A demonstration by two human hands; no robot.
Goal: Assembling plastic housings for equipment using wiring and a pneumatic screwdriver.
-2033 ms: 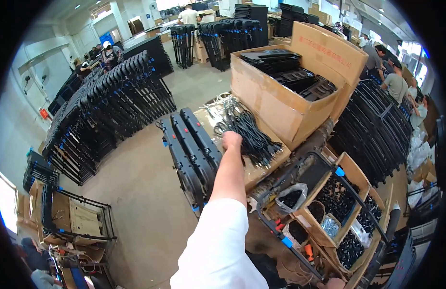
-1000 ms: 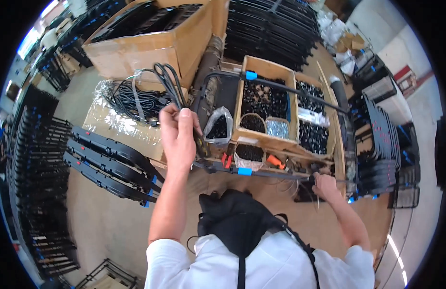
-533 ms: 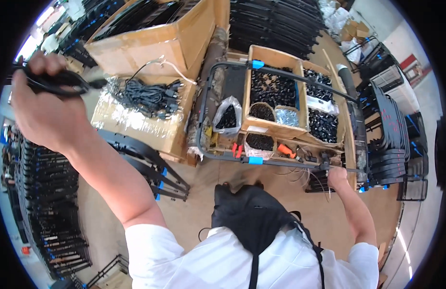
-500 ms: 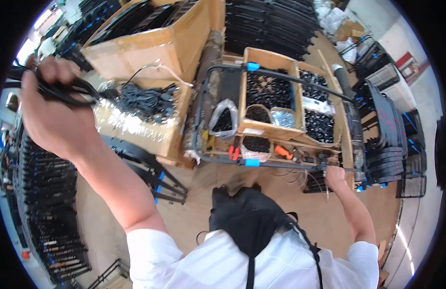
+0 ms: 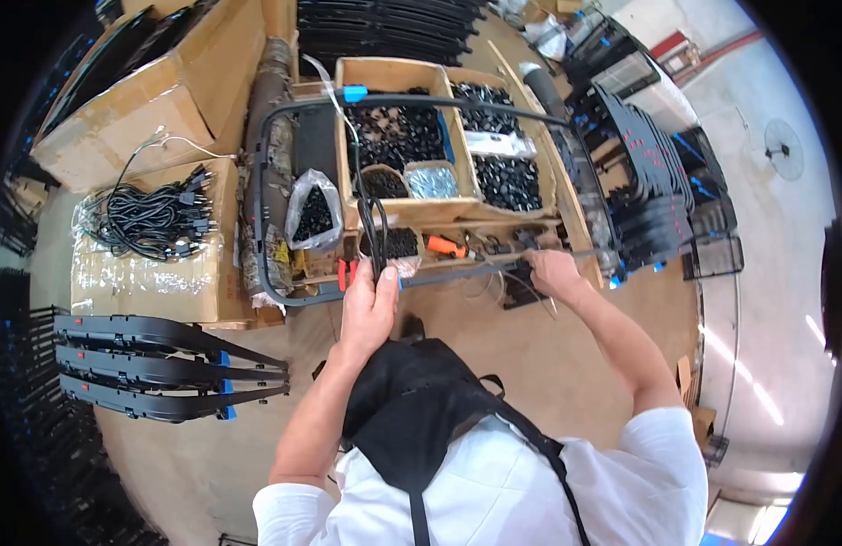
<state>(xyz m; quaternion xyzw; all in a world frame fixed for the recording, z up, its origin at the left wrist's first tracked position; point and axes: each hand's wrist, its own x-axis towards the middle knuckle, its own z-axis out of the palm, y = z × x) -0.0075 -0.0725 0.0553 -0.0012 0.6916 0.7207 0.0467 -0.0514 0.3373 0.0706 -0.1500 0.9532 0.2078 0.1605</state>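
Note:
My left hand [image 5: 370, 309] is closed around a folded black cable [image 5: 377, 238], held upright over the near side of the bench. One strand of it runs upward and ends in a pale length. My right hand [image 5: 555, 276] is closed at the near bar of a black tubular frame [image 5: 260, 205], beside a dark piece [image 5: 526, 239]; what its fingers grip is hidden. This rounded frame lies across the bench, with a blue clip [image 5: 354, 94] on its far bar. At the left, more black cables [image 5: 157, 215] lie heaped on a cardboard box [image 5: 121, 289].
Wooden trays [image 5: 412, 212] hold small black parts. Nearby are a bag of black parts [image 5: 314, 215], an orange-handled tool [image 5: 446, 247] and red handles [image 5: 346, 274]. Curved black parts [image 5: 139, 369] project at the left; stacked black panels [image 5: 644, 173] stand at the right.
My left hand has come from the far left to the bench's near side, bringing the black cable. My view has shifted rightward; my right hand stays by the frame's near bar.

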